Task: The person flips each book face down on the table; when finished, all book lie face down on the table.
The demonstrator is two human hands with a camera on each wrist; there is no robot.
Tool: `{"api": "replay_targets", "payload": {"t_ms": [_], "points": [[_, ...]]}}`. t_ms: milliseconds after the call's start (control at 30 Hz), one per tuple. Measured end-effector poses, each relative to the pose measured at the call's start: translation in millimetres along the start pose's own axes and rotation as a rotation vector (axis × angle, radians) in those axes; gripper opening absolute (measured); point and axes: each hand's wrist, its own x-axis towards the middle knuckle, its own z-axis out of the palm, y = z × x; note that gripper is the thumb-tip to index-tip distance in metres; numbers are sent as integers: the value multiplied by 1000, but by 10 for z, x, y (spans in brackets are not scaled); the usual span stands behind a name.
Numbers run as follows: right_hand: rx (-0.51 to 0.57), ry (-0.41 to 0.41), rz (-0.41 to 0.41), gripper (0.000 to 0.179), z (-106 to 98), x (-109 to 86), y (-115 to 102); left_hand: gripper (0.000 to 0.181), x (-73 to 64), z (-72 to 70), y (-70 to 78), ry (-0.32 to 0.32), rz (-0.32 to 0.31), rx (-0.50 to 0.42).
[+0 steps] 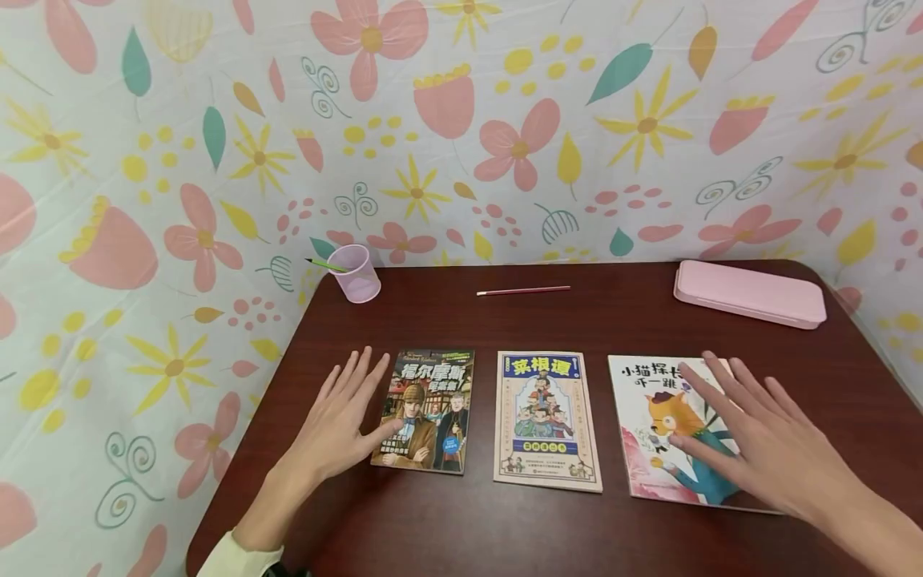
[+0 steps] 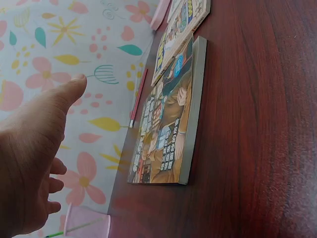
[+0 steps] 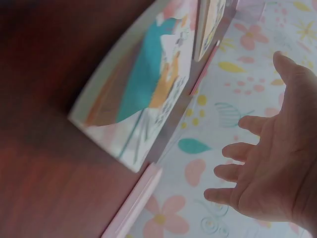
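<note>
Three books lie in a row on the dark wooden table. Just left of the dark-covered book (image 1: 433, 417), with two people drawn on its front, is my left hand (image 1: 339, 433), fingers spread and holding nothing. The thumb overlaps that book's edge in the head view, while the left wrist view shows the hand (image 2: 34, 148) raised above the table. A cream book (image 1: 544, 425) with a blue title band sits in the middle. Over the larger white book (image 1: 638, 465) with an orange cat, my right hand (image 1: 771, 449) is spread and bare, covering part of its cover.
At the back left stands a lilac cup (image 1: 358, 282) with a green pencil (image 1: 324, 264) in it. A thin red stick (image 1: 522, 291) lies near the back edge. The pink pencil case (image 1: 750, 292) is at the back right. Flower-patterned cloth (image 1: 490, 160) hangs behind.
</note>
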Motion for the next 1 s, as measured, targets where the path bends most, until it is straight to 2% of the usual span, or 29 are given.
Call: {"api": "replay_targets", "payload": {"t_ms": [200, 433, 567, 667, 800, 1000], "points": [[124, -35, -72, 99, 7, 368, -135, 106, -91, -3, -37, -5, -41, -60], [276, -171, -78, 97, 103, 824, -383, 111, -190, 33, -57, 8, -87, -130], [343, -208, -102, 96, 216, 1058, -521, 114, -251, 87, -60, 3, -109, -184], [430, -243, -129, 94, 324, 1252, -614, 117, -309, 134, -47, -5, -152, -246], [544, -303, -153, 93, 515, 1510, -726, 122, -389, 201, -17, -27, -243, -347], [668, -373, -205, 90, 813, 1818, -948, 122, -490, 321, -6, -34, -335, -437]]}}
